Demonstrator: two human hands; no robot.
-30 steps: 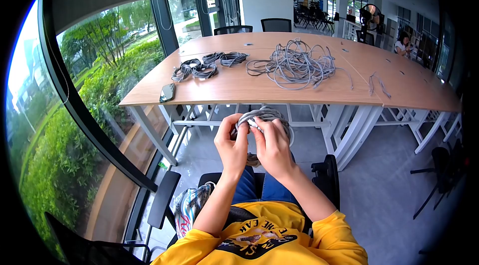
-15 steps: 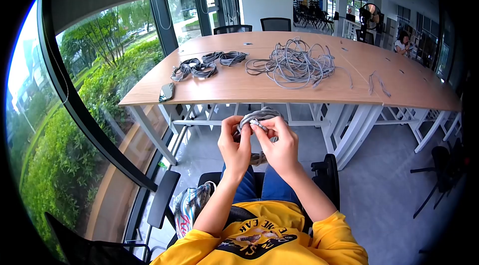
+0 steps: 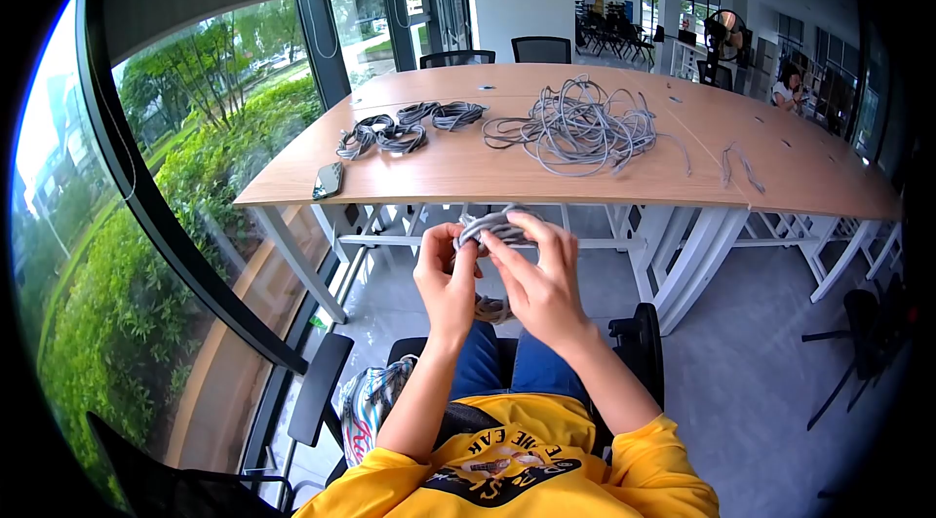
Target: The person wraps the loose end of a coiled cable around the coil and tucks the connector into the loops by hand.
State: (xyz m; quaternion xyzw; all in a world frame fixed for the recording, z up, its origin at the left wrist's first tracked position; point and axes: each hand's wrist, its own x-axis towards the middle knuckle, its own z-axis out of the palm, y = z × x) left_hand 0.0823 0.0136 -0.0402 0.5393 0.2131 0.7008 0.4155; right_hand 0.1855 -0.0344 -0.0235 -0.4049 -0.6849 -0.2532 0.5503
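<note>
Near the table (image 3: 419, 179), coiled cable (image 3: 494, 223) lies between the fingers (image 3: 516, 269).

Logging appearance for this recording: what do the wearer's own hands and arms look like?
The left hand and right hand are bare, with no gloves. No watch or bracelet shows. The forearms are uncovered up to loose, bright yellow sleeves, which show no print.

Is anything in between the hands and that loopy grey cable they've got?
Nothing that I can see: the left hand grips the cable, and the right hand has its fingers right against it.
</note>
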